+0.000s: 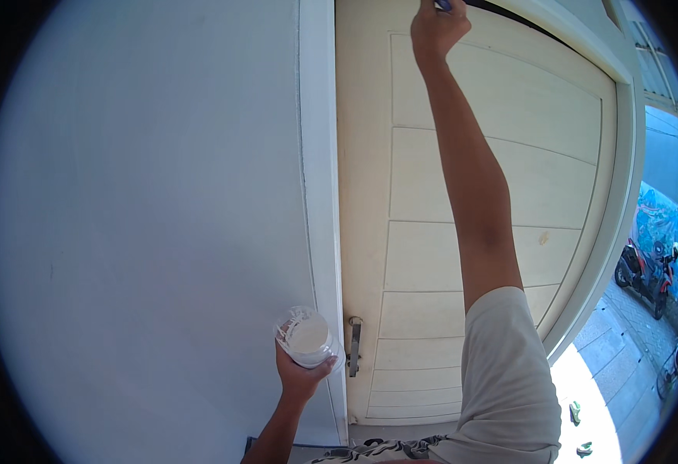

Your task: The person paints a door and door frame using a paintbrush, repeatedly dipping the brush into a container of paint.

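Observation:
My left hand (300, 377) is wrapped around a clear plastic tub (292, 315), low beside the white door frame. White, paint-like stuff (309, 336) lies inside the tub, and streaks of it coat the inner wall. Stretched high overhead, my right hand (438, 32) is closed around a blue handle (443, 5) at the picture's top edge. What the handle belongs to is cut off there. That hand is in front of the upper part of a cream panelled door (432, 263), near the top of its frame.
A metal door handle (355, 346) sits just right of the tub. A pale wall (153, 216) fills the left side. At the right, outside, stand a parked motorbike (648, 274) and a blue patterned cover (664, 220). Green footwear (575, 413) lies on sunlit ground at lower right.

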Available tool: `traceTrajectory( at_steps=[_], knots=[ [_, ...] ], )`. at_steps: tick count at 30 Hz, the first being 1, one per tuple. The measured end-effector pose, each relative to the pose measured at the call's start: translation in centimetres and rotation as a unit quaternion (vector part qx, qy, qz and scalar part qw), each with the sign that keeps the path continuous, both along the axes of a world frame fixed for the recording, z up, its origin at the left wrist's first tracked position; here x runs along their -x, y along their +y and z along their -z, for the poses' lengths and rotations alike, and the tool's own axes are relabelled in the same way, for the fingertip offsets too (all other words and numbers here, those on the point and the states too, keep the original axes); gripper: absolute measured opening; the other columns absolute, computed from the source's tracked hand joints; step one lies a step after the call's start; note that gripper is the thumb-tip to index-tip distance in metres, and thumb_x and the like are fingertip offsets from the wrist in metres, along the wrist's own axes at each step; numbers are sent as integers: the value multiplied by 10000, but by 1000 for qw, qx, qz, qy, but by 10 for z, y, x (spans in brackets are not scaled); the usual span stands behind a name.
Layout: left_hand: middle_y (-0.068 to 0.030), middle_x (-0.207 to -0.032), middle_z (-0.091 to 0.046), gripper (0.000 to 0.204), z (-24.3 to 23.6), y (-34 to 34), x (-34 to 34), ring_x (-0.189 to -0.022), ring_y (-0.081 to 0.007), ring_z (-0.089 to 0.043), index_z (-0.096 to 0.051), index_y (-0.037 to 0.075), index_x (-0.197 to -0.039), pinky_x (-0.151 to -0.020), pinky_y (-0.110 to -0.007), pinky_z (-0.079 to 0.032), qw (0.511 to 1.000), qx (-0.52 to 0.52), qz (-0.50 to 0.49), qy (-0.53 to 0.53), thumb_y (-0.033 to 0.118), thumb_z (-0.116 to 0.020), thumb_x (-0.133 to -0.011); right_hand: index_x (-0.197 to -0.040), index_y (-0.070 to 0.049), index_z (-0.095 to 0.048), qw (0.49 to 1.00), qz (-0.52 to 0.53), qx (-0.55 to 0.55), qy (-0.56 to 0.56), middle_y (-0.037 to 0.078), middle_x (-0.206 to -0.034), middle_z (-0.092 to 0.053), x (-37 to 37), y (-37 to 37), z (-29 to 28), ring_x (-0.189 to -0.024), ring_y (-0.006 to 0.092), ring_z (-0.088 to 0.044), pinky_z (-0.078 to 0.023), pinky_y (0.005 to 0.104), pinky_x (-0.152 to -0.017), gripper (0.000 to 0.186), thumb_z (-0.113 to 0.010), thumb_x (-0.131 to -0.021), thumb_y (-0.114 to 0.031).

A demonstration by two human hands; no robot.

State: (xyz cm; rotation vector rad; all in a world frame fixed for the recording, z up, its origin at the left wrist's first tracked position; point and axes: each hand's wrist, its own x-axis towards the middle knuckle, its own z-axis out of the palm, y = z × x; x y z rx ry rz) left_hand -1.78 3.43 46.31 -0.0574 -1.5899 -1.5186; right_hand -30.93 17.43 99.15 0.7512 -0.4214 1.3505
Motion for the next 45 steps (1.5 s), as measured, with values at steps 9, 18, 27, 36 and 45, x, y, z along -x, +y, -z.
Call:
traceTrajectory(
  at_steps=[9,18,27,36,45],
  knots=[
    [-142,-1297,-553,931,0,0,1,-1206,-242,-586,-382,17,-1406,-1049,-401,-494,1000,-3,11,3,48,-906,-637,-948,2,-782,975,70,205,-49,139,-890,-723,26,107,-1,-879,244,-680,-539,375,-767,136,-744,-893,-116],
    [-144,-1301,-550,939,0,-2,-2,-1205,-248,-587,-375,22,-1411,-1047,-404,-495,1000,-6,12,5,45,-904,-635,-1005,14,-741,988,144,7,53,142,-836,-690,-71,-25,-7,-751,263,-626,-505,382,-676,136,-747,-897,-69],
    [-137,-1298,-551,928,1,-6,-1,-1200,-243,-587,-381,22,-1406,-1044,-404,-494,1000,-3,19,6,55,-908,-643,-928,5,-748,977,179,13,-120,225,-843,-728,-55,72,-32,-773,392,-714,-557,463,-688,230,-759,-885,-222],
    [-134,-1288,-557,916,0,-5,0,-1194,-239,-589,-391,21,-1398,-1042,-403,-494,999,1,39,1,55,-911,-644,-926,-54,-734,896,423,42,-129,213,-833,-690,-69,115,-62,-792,418,-676,-542,512,-697,169,-696,-896,-215],
    [-130,-1282,-566,897,4,-10,2,-1190,-240,-594,-402,32,-1385,-1035,-407,-502,999,-3,53,11,56,-908,-644,-755,32,-717,977,137,-151,-56,203,-738,-716,-143,28,-134,-708,298,-705,-534,425,-668,217,-753,-827,-170]
  ],
)
